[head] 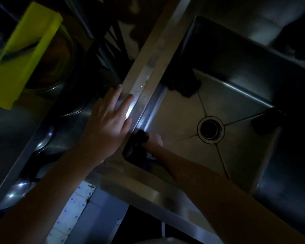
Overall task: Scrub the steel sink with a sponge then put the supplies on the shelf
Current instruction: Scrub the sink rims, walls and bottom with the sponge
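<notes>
The steel sink (148, 81) fills the middle and right of the dim head view, its round drain (210, 129) in the basin floor. My left hand (107, 117) lies flat with straight fingers on the sink's left rim. My right hand (152, 140) is down inside the basin at its near left corner, gripping a dark sponge (138, 138) pressed against the left wall. A dark clump (181, 83), perhaps a cloth or scrubber, lies in the far left corner of the basin.
A yellow-green cutting board (23, 55) with a knife (19, 51) on it sits over a steel bowl (60, 67) at the upper left. Metal pots (42, 138) fill the left compartment. A dark round object (266, 122) rests at the basin's right side. Tiled floor (74, 212) shows below.
</notes>
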{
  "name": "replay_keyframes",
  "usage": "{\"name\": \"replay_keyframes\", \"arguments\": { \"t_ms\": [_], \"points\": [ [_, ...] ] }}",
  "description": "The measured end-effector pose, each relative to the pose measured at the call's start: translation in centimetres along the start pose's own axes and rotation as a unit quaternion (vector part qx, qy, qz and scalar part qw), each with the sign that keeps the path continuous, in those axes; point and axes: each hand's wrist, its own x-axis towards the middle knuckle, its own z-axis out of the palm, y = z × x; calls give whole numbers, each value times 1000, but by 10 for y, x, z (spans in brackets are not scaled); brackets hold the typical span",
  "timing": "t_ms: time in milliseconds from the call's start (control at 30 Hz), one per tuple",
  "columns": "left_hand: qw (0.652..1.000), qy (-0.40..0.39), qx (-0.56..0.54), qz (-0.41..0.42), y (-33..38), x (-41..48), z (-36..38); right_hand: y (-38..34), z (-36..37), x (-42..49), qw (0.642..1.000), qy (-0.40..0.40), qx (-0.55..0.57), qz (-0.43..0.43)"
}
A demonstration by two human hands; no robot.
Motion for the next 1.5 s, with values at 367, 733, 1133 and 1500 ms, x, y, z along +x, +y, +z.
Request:
{"name": "replay_keyframes", "arguments": {
  "t_ms": [367,733,1133,1500],
  "points": [
    [1000,-12,1,25,-5,14,-5,-13,-50,40,946,168,253,111],
    [1000,-11,7,14,-1,18,-5,-27,-82,47,934,257,244,37],
    [999,-36,37,-2,0,25,-1,0,-12,-10,994,-7,-31,-107],
    [999,-33,20,12,9,39,-14,-23,-106,41,967,233,98,-30]
  ]
}}
